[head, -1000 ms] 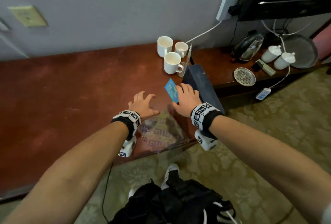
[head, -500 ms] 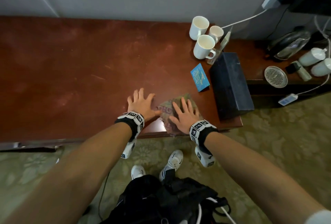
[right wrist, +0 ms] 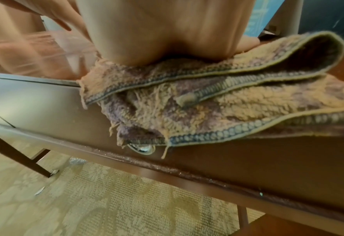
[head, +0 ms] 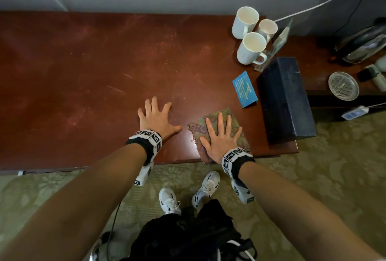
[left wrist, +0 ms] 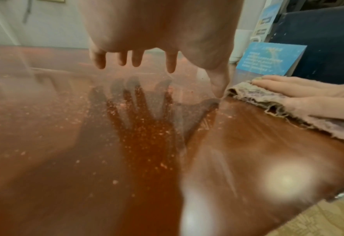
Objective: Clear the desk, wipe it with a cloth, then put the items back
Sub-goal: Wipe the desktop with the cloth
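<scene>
A worn olive and purple cloth point(head: 200, 127) point(right wrist: 227, 102) lies folded at the front edge of the red-brown desk point(head: 83, 72), one corner hanging over the edge. My right hand point(head: 221, 133) presses flat on it with straight, spread fingers point(left wrist: 276, 83). My left hand point(head: 155, 117) point(left wrist: 147, 52) rests flat on the bare, dusty desk just left of the cloth, fingers spread, thumb tip close to the cloth's edge. A blue card point(head: 244, 89) point(left wrist: 268, 59) stands just beyond the cloth. A dark blue box point(head: 286, 100) lies along the desk's right end.
Three white mugs point(head: 250, 47) and a clear acrylic stand point(head: 279, 41) cluster at the back right. A lower shelf to the right holds a kettle point(head: 363, 45), a round metal dish point(head: 343, 85) and cables. A black bag point(head: 188, 233) sits by my feet on the patterned carpet.
My right hand let go of the blue card, drew back and now presses the cloth at the front edge. The left hand stays flat on the desk. The view tilted down.
</scene>
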Demonstrator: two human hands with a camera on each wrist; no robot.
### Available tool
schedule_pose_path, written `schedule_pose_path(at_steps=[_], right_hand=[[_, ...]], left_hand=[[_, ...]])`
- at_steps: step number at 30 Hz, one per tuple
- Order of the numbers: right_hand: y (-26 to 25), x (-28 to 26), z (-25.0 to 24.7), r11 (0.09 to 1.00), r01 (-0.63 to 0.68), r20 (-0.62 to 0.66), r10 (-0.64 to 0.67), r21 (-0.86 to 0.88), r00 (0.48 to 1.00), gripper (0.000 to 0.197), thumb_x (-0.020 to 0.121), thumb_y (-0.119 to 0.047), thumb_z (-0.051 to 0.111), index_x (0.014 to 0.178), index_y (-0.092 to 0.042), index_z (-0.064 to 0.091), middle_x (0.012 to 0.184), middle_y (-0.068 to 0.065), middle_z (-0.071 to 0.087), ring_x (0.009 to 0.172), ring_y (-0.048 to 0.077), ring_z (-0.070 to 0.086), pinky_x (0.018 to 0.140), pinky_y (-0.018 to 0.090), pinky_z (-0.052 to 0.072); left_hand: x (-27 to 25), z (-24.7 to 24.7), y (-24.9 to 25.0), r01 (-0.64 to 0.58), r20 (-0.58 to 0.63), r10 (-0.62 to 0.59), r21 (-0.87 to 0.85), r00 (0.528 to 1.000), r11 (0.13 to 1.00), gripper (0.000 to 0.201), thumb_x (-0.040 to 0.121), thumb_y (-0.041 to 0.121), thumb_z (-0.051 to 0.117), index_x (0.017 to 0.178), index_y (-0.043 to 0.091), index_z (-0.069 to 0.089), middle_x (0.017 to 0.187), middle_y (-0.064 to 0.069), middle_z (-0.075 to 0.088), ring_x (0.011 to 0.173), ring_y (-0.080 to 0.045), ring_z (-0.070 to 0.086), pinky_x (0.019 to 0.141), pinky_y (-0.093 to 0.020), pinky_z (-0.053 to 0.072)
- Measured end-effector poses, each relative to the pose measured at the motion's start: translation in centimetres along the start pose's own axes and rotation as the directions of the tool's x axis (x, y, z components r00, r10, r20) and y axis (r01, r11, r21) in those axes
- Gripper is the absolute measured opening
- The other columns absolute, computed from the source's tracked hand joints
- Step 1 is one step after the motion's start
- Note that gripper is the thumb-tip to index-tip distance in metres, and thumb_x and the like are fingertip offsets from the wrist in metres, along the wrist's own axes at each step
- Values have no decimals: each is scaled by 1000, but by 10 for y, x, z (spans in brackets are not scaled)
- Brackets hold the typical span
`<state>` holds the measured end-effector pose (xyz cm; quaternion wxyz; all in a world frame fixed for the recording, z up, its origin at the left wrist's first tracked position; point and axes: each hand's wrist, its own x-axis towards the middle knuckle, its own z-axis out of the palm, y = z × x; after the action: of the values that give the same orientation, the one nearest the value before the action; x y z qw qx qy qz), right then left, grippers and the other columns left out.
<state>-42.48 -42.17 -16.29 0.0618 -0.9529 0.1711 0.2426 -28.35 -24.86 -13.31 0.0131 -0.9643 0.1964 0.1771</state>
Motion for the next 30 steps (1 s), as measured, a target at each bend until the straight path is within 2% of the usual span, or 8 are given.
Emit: schedule_pose_path(at_steps=[5, 8, 11, 18, 24, 30], right_hand=[[0, 16, -9, 1000, 10, 19, -10, 14, 1000, 69, 94, -67, 6, 151, -37, -19, 158, 8, -31, 142, 38, -30, 108, 73, -5], [-4, 36, -21, 1000, -4, 41, 3, 30, 999, 69, 94, -68, 6, 151, -38, -19, 157, 7, -32, 142, 37, -30, 108, 72, -6], [-7, 43, -26, 999, -5, 39, 3, 46, 999, 70, 94, -68, 5, 151, -37, -19, 157, 7, -33, 142, 37, -30, 108, 72, -8], [-6, 21, -20, 999, 37, 25, -38, 18, 999, 71, 94, -68, 7, 152, -36, -18, 158, 7, -30, 142, 37, -30, 109, 72, -7], [-20, -7, -2, 995, 95, 50, -94, -5, 994, 70, 95, -68, 8, 152, -37, -17, 158, 7, -30, 142, 37, -31, 108, 72, -11], [-32, 10, -12, 998, 60, 97, -60, 5, 993, 69, 94, -69, 6, 150, -39, -21, 156, 6, -35, 141, 37, -33, 107, 72, -10]], left_hand=[[3, 1, -4, 21, -11, -22, -34, 1000, 999, 92, 69, 79, 57, 145, 38, 26, 159, -13, 8, 146, -36, 4, 113, -58, 15], [0, 4, -7, 27, 24, -26, -50, 999, 998, 93, 69, 79, 58, 146, 40, 23, 160, -11, 4, 146, -35, 2, 113, -60, 15], [-3, 4, -13, -22, 72, 24, -34, 997, 999, 96, 68, 78, 59, 147, 43, 18, 160, -8, -1, 147, -33, -2, 112, -62, 15], [2, -4, -22, -107, 102, 106, 4, 989, 994, 99, 68, 78, 60, 148, 45, 14, 161, -6, -1, 147, -31, -2, 111, -64, 15], [7, -7, -36, -98, 83, 99, -17, 992, 995, 90, 73, 79, 54, 148, 44, 17, 161, -6, 0, 147, -33, -2, 110, -66, 15], [21, -13, -56, -61, 80, 66, -56, 995, 997, 85, 76, 77, 51, 147, 45, 18, 161, -6, 0, 147, -34, -2, 110, -67, 15]])
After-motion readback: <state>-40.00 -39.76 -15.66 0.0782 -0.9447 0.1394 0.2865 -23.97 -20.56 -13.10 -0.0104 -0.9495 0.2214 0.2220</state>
